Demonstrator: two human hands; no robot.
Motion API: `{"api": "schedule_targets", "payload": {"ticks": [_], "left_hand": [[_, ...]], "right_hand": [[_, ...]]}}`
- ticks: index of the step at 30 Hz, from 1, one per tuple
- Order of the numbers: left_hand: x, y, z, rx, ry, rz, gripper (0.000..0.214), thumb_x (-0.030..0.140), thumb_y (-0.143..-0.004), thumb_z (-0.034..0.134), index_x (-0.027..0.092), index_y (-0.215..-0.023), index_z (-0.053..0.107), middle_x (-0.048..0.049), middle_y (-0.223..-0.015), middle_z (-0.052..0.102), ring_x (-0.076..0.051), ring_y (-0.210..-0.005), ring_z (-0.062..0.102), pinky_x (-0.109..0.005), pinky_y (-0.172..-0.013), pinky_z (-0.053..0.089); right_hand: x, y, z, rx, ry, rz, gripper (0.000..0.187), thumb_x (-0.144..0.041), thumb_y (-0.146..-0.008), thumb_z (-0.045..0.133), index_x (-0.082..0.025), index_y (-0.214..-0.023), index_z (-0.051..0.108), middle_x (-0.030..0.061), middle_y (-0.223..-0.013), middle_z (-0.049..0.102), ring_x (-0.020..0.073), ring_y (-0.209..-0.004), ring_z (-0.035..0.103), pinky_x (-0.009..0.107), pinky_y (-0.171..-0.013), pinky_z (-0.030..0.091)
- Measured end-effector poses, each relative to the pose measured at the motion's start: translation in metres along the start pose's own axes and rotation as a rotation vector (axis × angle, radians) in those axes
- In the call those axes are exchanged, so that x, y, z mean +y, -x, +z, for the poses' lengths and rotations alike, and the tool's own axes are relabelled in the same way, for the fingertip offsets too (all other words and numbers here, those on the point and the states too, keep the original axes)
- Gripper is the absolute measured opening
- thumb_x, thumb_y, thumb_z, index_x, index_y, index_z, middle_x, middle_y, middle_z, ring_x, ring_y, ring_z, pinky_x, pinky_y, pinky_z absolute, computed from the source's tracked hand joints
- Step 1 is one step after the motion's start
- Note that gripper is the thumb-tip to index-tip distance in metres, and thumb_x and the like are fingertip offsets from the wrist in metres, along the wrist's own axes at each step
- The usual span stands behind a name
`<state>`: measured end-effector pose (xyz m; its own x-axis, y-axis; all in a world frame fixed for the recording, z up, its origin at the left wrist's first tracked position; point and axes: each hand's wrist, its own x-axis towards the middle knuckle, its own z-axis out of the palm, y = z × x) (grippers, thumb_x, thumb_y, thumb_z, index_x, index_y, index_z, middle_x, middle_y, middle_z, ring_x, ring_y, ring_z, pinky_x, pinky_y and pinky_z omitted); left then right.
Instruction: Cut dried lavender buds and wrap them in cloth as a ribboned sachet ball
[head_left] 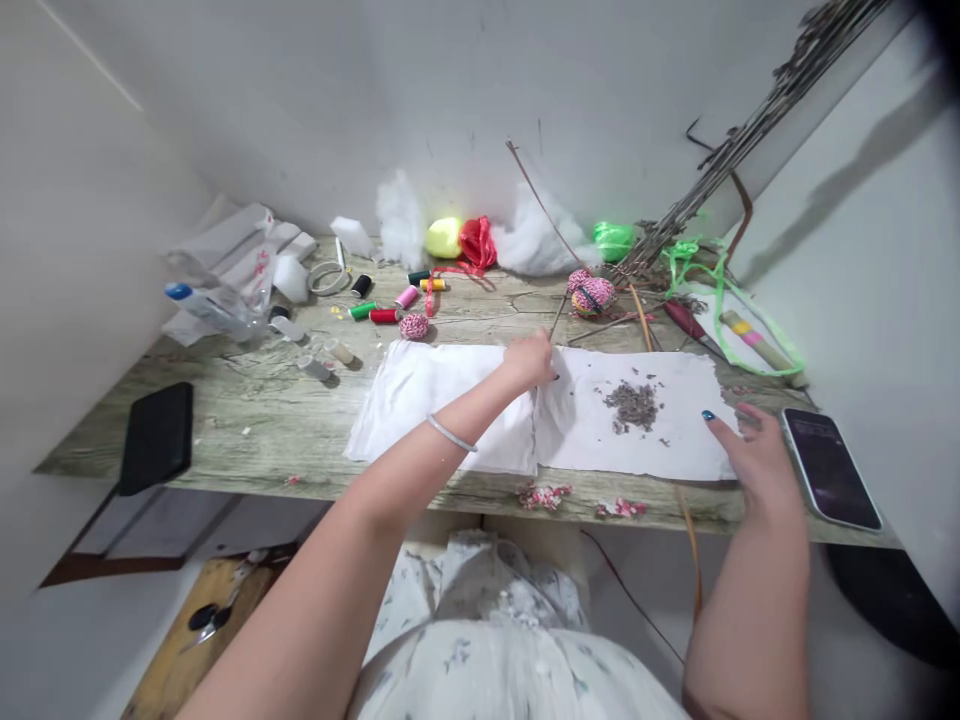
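A white sheet [690, 450], cloth or paper, lies across the table with a seam or fold near its middle. On its right half is a small pile of dried brown-purple bits [634, 405]. My left hand [529, 360] reaches to the sheet's far edge near the seam, its fingers curled together. A thin dark twig [559, 314] shows just beyond those fingers; whether they hold it or the sheet is hidden. At the sheet's right edge is my right hand [761, 455], thumb and fingers apart, with nothing visible in it.
Thread spools [385, 316], balls of wound yarn [592, 297], white stuffing [536, 240] and a bundle of dry stems [720, 160] line the back. A phone [831, 468] lies at the right, a black device [157, 438] at the left. Scissors [211, 622] rest on a lower wooden surface.
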<state>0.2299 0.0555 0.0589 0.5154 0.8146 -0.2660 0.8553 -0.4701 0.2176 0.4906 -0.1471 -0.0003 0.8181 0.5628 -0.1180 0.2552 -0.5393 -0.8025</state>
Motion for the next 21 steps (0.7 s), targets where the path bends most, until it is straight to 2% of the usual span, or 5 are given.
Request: {"api": "schedule_targets", "payload": {"ticks": [4,8,16,18,21], "left_hand": [[0.006,0.009,0.006,0.042,0.104,0.017,0.066,0.035,-0.080,0.060,0.007,-0.132,0.029,-0.0163,-0.105,0.067,-0.026,-0.097,0.065,-0.028,-0.074,0.047],[0.005,0.026,0.014,0.073,0.221,0.007,0.059,0.038,-0.081,0.057,0.007,-0.125,0.036,-0.0153,-0.100,0.068,-0.026,-0.091,0.067,-0.029,-0.068,0.047],[0.001,0.061,0.029,0.108,0.042,0.140,0.020,0.025,-0.083,0.051,0.009,-0.088,0.062,-0.0181,-0.098,0.065,-0.029,-0.102,0.060,-0.035,-0.087,0.043],[0.005,0.069,0.033,0.174,-0.019,0.177,0.020,0.019,-0.085,0.046,0.008,-0.090,0.062,-0.0187,-0.096,0.064,-0.030,-0.105,0.058,-0.038,-0.091,0.041],[0.010,0.073,0.036,0.170,0.015,0.125,0.024,0.015,-0.088,0.039,0.008,-0.102,0.057,-0.0161,-0.091,0.067,-0.027,-0.094,0.063,-0.036,-0.081,0.045]], "right_hand": [[0.000,-0.007,-0.003,-0.038,-0.074,0.002,0.077,-0.041,-0.058,0.073,-0.020,-0.127,0.048,0.0151,-0.105,0.065,0.0235,-0.085,0.066,0.030,-0.068,0.051],[-0.012,-0.015,-0.003,-0.065,-0.096,0.007,0.067,-0.040,-0.063,0.068,-0.016,-0.123,0.050,0.0144,-0.106,0.066,0.0211,-0.085,0.065,0.030,-0.073,0.051],[-0.051,-0.014,0.002,-0.099,0.143,-0.068,0.023,-0.040,-0.062,0.069,-0.020,-0.073,0.063,0.0106,-0.079,0.068,0.0268,-0.078,0.060,0.035,-0.068,0.045],[-0.055,-0.015,0.004,-0.094,0.211,-0.101,0.022,-0.040,-0.063,0.069,-0.022,-0.073,0.063,0.0083,-0.075,0.066,0.0261,-0.075,0.059,0.034,-0.068,0.042],[-0.058,-0.018,0.008,-0.037,0.285,-0.124,0.021,-0.040,-0.067,0.065,-0.022,-0.077,0.063,0.0073,-0.075,0.065,0.0244,-0.073,0.057,0.033,-0.067,0.039]]}}
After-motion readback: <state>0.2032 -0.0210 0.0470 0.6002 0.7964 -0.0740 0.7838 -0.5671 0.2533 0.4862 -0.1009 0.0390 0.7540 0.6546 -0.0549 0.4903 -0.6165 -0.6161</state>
